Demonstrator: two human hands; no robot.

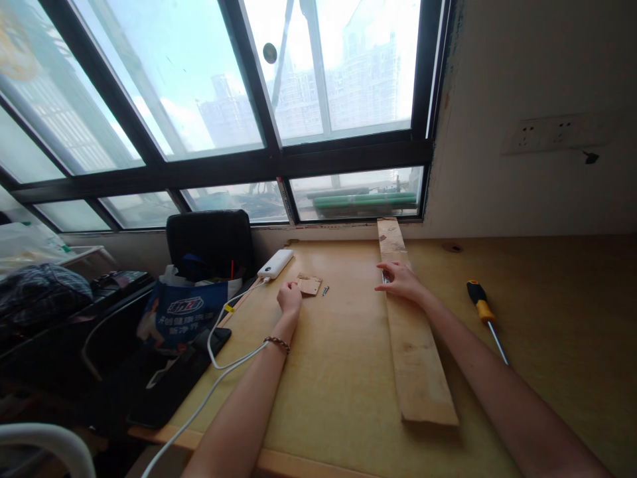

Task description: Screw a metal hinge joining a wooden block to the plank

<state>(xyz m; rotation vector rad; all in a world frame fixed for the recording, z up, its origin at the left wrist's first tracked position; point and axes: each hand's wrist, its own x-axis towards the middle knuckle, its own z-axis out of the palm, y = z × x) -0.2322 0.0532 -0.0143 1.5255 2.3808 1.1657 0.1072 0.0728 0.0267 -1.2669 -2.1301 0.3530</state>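
Note:
My right hand rests over a long wooden board lying on the table. Its thumb and forefinger grip a small metal piece at the board's left edge; its exact kind is too small to make out. To the left, my left hand is closed, its fingertips beside a small brown cardboard-like piece. Whatever those fingers hold, if anything, is hidden. A few small screws lie just right of that brown piece.
A yellow-and-black screwdriver lies right of the board. At the table's left edge sits a white power bank, its white cable running past my left wrist. A black chair and a blue bag stand left.

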